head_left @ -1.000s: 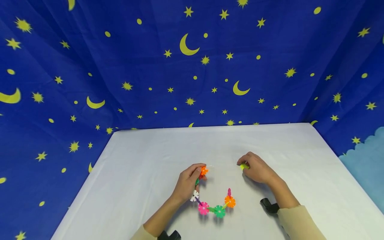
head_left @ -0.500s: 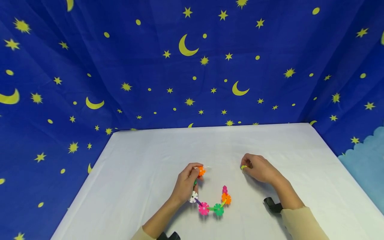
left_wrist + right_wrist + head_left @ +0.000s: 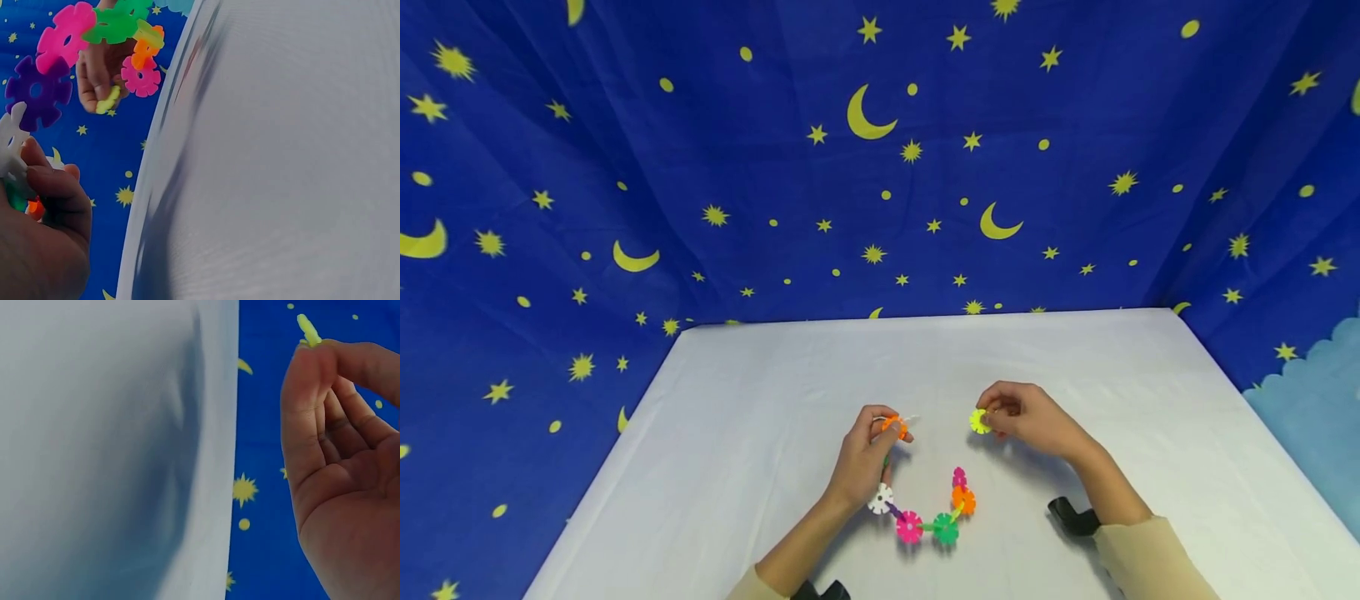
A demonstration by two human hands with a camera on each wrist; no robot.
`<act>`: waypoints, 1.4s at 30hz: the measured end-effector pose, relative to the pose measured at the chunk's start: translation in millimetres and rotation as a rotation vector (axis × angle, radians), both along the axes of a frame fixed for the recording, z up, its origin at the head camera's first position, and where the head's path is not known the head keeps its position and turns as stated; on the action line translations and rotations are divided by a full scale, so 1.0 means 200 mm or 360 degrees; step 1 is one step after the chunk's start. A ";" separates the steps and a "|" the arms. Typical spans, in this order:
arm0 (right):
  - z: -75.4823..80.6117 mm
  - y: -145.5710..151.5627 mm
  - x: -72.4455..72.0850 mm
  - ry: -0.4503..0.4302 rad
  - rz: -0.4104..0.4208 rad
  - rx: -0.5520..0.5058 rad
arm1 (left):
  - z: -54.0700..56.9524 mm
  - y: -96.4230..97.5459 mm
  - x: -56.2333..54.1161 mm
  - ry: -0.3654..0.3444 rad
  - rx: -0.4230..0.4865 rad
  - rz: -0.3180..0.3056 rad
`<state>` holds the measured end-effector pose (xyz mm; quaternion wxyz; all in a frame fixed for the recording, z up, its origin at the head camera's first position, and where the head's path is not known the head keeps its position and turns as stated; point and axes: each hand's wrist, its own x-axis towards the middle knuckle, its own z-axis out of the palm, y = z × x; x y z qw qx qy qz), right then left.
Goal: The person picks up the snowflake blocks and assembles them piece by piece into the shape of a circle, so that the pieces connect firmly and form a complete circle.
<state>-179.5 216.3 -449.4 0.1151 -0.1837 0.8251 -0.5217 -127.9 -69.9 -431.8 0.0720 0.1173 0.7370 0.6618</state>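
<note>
My left hand [image 3: 859, 460] pinches an orange notched disc [image 3: 895, 428] at one end of a chain of interlocking plastic discs. A whitish piece [image 3: 912, 417] sticks out past the orange disc. From that hand the chain curves through a white disc [image 3: 881, 499], a purple disc [image 3: 39, 92], a pink disc [image 3: 909, 527] and a green disc [image 3: 946, 528], up to another orange disc [image 3: 964, 500] and a small pink disc [image 3: 959, 477]. Facing it, my right hand [image 3: 1030, 419] pinches a loose yellow disc [image 3: 979, 422] between thumb and fingertips, apart from the chain.
A white cloth covers the table [image 3: 760, 417]. Behind it and along the sides hangs a blue curtain [image 3: 790, 167] with yellow stars and moons. Black wrist camera mounts [image 3: 1073, 517] sit under both forearms.
My right hand has come left toward the left hand, and the yellow disc has turned its face to the head view. The left hand has shifted slightly left, the chain swinging with it.
</note>
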 end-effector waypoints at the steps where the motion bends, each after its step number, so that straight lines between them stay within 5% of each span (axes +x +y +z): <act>1: 0.01 -0.01 0.01 -0.0019 0.0002 -0.0040 | 0.00 0.00 0.00 -0.0001 -0.0009 -0.0003; 13: 0.20 -0.18 0.13 -0.0138 0.0038 -0.0221 | -0.01 0.01 0.01 -0.0015 -0.0032 -0.0035; 42: 0.19 -0.30 0.18 -0.0139 0.0068 -0.0302 | -0.01 0.01 0.02 0.0038 -0.0034 -0.0122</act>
